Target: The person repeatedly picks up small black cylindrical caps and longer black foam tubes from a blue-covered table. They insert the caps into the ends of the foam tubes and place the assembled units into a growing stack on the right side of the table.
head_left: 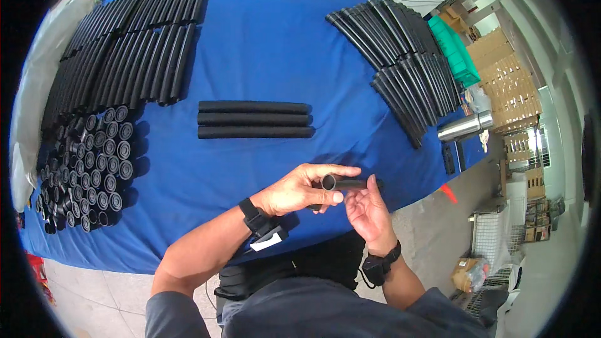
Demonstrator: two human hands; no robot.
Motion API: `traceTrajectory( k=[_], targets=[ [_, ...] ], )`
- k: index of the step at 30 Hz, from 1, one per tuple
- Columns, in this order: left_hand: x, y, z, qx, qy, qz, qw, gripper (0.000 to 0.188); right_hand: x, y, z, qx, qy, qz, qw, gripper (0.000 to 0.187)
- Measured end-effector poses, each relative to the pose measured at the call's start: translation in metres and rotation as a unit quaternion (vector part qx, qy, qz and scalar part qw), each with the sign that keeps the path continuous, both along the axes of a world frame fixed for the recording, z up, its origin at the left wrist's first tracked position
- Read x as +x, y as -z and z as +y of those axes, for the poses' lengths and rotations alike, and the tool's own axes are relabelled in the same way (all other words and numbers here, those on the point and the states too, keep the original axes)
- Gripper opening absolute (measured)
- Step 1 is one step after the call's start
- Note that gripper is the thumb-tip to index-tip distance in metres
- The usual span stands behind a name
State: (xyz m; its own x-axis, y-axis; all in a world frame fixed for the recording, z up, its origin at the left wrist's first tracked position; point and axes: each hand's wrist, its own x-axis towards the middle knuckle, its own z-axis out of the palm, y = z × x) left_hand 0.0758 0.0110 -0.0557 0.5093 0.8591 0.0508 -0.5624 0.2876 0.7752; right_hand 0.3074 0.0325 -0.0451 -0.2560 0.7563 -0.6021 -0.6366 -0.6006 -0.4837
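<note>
A dark hollow tube [352, 184] is held above the table's front edge, its open round end facing left. My left hand [294, 189] grips it near that end, index finger stretched along the far side and thumb on the near side. My right hand [369, 213] closes on the other end, thumb raised against it and fingers curled below. Part of something dark shows under my left fingers; I cannot make out what it is. Beyond my hands, three black sleeves [253, 119] with a matte surface lie side by side.
A blue cloth [263, 37] covers the table. Rows of black tubes [134, 56] lie at the left, above many round black caps [109, 166]. More black tubes [400, 62] fan out at the right, near a green crate [454, 51] and a shiny metal cylinder [465, 126].
</note>
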Motion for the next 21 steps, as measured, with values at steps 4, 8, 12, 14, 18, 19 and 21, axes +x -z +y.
traceTrajectory(
  k=[4,8,12,14,18,19,21],
  targets=[
    [-0.003,0.008,0.001,-0.004,-0.016,-0.019,1.000,0.047,0.014,-0.024,-0.010,0.172,-0.245,-0.224,0.927,0.035],
    [-0.001,0.006,0.001,-0.008,-0.025,-0.034,0.999,0.044,0.007,-0.038,0.002,0.592,-0.179,-0.645,0.448,0.035],
    [-0.005,0.005,0.001,-0.010,-0.021,-0.040,0.999,0.045,-0.002,-0.023,0.023,0.545,-0.217,-0.615,0.527,0.048],
    [-0.006,-0.002,0.001,-0.006,-0.006,-0.064,0.998,0.046,0.010,-0.018,0.026,0.485,-0.264,-0.516,0.655,0.045],
    [-0.010,0.000,-0.001,0.006,0.037,-0.075,0.996,0.051,0.032,-0.035,0.040,0.444,-0.462,-0.401,0.654,0.042],
    [-0.012,0.000,-0.001,0.007,0.051,-0.069,0.996,0.052,0.032,-0.034,0.040,0.437,-0.447,-0.389,0.677,0.041],
    [-0.010,0.003,0.000,0.007,0.050,-0.078,0.996,0.053,0.032,-0.031,0.035,0.422,-0.415,-0.362,0.720,0.040]
  ],
)
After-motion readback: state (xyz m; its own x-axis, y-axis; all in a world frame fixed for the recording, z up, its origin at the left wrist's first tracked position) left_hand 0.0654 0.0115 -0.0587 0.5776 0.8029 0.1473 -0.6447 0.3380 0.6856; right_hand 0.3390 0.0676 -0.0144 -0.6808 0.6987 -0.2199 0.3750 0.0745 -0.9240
